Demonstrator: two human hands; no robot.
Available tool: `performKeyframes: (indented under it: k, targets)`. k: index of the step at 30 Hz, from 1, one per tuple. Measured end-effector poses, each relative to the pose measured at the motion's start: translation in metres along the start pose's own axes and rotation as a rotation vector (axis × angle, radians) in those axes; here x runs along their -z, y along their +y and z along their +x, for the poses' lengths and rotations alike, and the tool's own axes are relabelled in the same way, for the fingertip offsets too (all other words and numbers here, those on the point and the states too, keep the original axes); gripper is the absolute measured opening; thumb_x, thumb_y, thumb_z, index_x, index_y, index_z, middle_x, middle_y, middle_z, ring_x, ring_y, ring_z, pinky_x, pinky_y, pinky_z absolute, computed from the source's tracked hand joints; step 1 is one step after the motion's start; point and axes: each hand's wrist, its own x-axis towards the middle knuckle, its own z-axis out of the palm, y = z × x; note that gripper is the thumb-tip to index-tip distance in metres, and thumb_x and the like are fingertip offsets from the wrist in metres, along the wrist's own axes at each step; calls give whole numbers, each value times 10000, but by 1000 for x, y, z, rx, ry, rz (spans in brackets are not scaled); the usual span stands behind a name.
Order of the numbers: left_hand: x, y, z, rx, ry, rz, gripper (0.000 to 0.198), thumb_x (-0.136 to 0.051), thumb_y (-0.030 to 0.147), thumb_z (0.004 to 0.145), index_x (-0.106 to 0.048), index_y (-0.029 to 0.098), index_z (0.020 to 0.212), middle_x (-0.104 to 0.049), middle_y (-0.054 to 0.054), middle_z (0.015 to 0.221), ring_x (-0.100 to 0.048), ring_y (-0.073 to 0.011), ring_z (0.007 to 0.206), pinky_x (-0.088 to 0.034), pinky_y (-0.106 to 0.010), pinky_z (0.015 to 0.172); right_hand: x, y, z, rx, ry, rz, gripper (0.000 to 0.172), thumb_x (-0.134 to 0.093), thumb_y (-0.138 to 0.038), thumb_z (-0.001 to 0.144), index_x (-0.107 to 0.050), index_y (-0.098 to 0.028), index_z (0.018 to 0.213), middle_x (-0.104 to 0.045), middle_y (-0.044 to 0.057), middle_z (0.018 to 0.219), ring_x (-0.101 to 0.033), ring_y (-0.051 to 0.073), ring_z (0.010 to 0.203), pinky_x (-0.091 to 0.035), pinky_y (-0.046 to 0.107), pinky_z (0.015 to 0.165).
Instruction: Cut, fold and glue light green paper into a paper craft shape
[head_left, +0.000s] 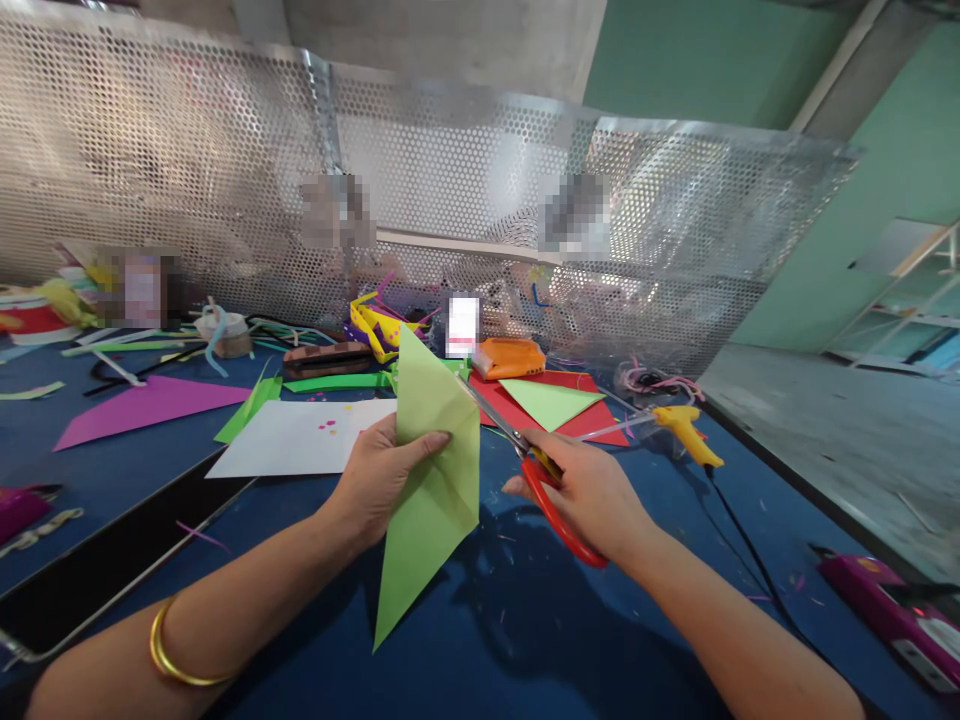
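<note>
My left hand pinches a folded light green paper, a long kite shape held upright above the blue table. My right hand grips red-handled scissors. Their blades point up and left and meet the paper's right edge. A gold bangle circles my left wrist.
A white sheet, a purple triangle, red paper with a green triangle on it, a yellow glue gun with a black cord, an orange object, ribbons and scraps lie on the table. A perforated metal screen stands behind. A pink device lies at the right edge.
</note>
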Motion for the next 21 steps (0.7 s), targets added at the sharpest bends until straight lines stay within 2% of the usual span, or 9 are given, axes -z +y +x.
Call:
performKeyframes:
  k: [5, 13, 16, 19, 21]
  targets:
    - [1, -2, 1, 10, -4, 5, 417, -834, 239, 597, -662, 143, 965, -739, -87, 777, -696, -265, 626, -586, -422, 576, 1, -1, 0, -10, -11, 4, 457, -647, -574, 797, -657, -219, 1084, -722, 36, 868, -662, 202, 743, -477, 282, 626]
    - [0, 0, -2, 12, 1, 3, 371, -819, 210, 613, -668, 138, 944, -743, -89, 759, -695, -251, 606, -592, -392, 558, -1, 2, 1, -18, 9, 92, 400, -654, -543, 801, -679, -215, 1029, -703, 22, 785, -631, 189, 685, -450, 285, 615]
    - [-1, 2, -3, 18, 19, -16, 356, -811, 184, 621, -674, 133, 947, -748, -95, 763, -698, -258, 607, -601, -408, 560, -3, 3, 5, -130, 52, 292, 392, -682, -517, 767, -678, -197, 993, -660, 5, 689, -598, 171, 612, -442, 279, 579]
    - [-2, 3, -2, 33, 52, -78, 346, -793, 139, 627, -680, 127, 954, -752, -105, 774, -702, -260, 615, -608, -424, 581, -5, 2, 8, -300, 92, 620, 494, -751, -499, 662, -647, -169, 1015, -580, -36, 584, -522, 131, 477, -411, 264, 486]
    - [-2, 3, 0, 45, 83, -118, 348, -779, 117, 632, -680, 126, 966, -752, -108, 774, -703, -263, 607, -610, -436, 583, -7, -1, 9, -381, 86, 807, 549, -789, -476, 607, -623, -157, 1022, -550, -54, 553, -514, 121, 454, -402, 254, 460]
